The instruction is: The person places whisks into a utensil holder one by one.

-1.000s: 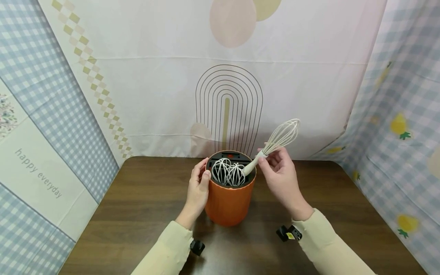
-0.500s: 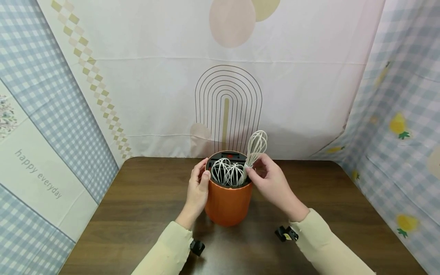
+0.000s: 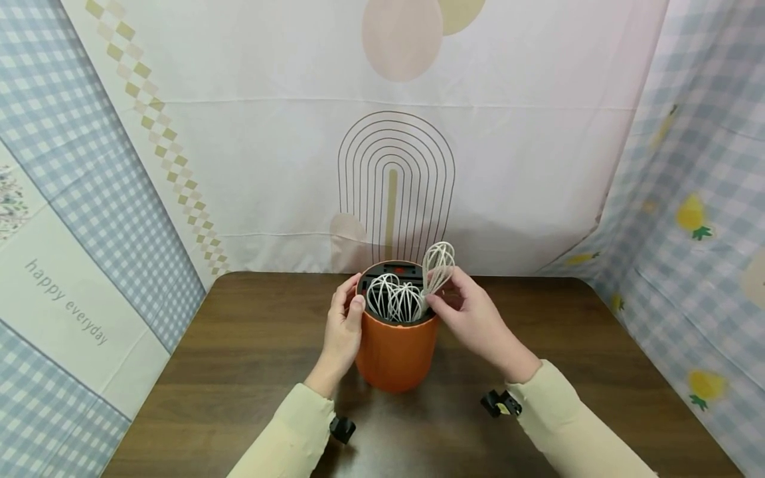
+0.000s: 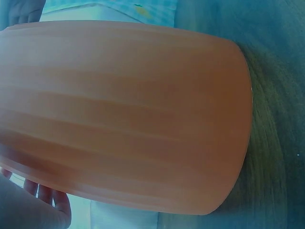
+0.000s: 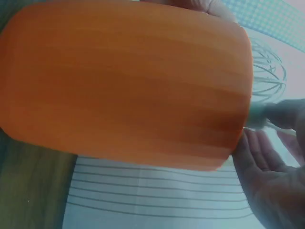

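An orange utensil holder (image 3: 396,358) with a black slotted insert stands upright on the table. Two white whisks (image 3: 394,299) sit in it, wire heads up. My left hand (image 3: 342,328) grips the holder's left side, thumb at the near rim. In the left wrist view the holder (image 4: 124,114) hides most of that hand's fingers. At the right rim, my right hand (image 3: 481,325) pinches a cream whisk (image 3: 439,262) near the base of its wires. Its handle points down into the holder, and the lower part is hidden. The right wrist view shows a pale handle (image 5: 256,116) between thumb and fingers.
The brown wooden table (image 3: 257,372) extends to both sides of the holder. Behind it hangs a white patterned cloth (image 3: 287,186). Blue checked cloths (image 3: 705,279) close off the left and right sides.
My right hand has moved left to the holder. The cream whisk has turned from slanted to nearly upright and sunk lower into the holder. My left hand has stayed in place.
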`<state>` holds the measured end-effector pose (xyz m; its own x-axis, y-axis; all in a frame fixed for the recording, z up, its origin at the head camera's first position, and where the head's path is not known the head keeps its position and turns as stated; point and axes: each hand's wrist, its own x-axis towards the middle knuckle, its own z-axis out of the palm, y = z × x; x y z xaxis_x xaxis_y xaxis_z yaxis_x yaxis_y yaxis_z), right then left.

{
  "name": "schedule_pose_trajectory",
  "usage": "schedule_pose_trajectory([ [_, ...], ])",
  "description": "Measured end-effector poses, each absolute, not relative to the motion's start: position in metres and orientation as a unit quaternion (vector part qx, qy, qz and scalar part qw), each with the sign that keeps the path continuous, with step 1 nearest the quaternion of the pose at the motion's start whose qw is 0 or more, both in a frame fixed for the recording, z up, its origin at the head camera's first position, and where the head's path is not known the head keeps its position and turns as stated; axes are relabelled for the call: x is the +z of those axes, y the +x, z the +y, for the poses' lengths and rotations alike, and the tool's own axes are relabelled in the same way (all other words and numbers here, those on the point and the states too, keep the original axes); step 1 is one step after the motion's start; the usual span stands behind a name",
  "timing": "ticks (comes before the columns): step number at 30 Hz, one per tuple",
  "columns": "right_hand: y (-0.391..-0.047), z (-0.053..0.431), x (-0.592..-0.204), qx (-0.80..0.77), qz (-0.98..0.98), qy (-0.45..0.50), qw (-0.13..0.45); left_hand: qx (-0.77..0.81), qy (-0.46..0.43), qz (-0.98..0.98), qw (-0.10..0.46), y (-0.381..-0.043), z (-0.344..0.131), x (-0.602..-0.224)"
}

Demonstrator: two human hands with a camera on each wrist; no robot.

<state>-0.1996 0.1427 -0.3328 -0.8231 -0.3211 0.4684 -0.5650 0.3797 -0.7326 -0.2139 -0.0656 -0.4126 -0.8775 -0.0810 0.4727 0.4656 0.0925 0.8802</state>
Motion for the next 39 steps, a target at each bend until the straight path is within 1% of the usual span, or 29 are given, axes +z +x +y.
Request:
schedule_pose_trajectory([
  [4, -0.2, 0.143, -0.331, 0.48, -0.83, 0.269, 0.087, -0.659, -0.134, -0.71, 0.209, -0.214, -0.067, -0.414],
  [7, -0.199, 0.143, -0.329, 0.475, -0.834, 0.268, 0.08, -0.661, -0.133, -0.709, 0.207, -0.214, -0.067, -0.414],
  [10, -0.198, 0.143, -0.326, 0.486, -0.824, 0.276, 0.092, -0.665, -0.134, -0.706, 0.206, -0.214, -0.067, -0.415],
  [14, -0.199, 0.142, -0.324, 0.503, -0.805, 0.287, 0.126, -0.667, -0.135, -0.702, 0.209, -0.215, -0.067, -0.416],
  [18, -0.209, 0.145, -0.334, 0.483, -0.812, 0.288, 0.157, -0.667, -0.136, -0.702, 0.209, -0.215, -0.067, -0.415],
  [22, -0.219, 0.15, -0.347, 0.446, -0.83, 0.288, 0.174, -0.667, -0.137, -0.703, 0.206, -0.215, -0.068, -0.414],
  [23, -0.22, 0.151, -0.349, 0.434, -0.837, 0.287, 0.173, -0.666, -0.138, -0.703, 0.205, -0.214, -0.068, -0.414],
  [30, -0.229, 0.158, -0.361, 0.34, -0.89, 0.28, 0.118, -0.661, -0.135, -0.71, 0.2, -0.213, -0.067, -0.413],
  [34, -0.229, 0.161, -0.359, 0.352, -0.886, 0.291, 0.085, -0.659, -0.135, -0.713, 0.199, -0.212, -0.066, -0.412],
  [36, -0.229, 0.163, -0.359, 0.377, -0.875, 0.294, 0.08, -0.659, -0.136, -0.712, 0.199, -0.212, -0.067, -0.412],
  [39, -0.228, 0.165, -0.362, 0.414, -0.855, 0.295, 0.105, -0.663, -0.141, -0.708, 0.199, -0.213, -0.066, -0.414],
])
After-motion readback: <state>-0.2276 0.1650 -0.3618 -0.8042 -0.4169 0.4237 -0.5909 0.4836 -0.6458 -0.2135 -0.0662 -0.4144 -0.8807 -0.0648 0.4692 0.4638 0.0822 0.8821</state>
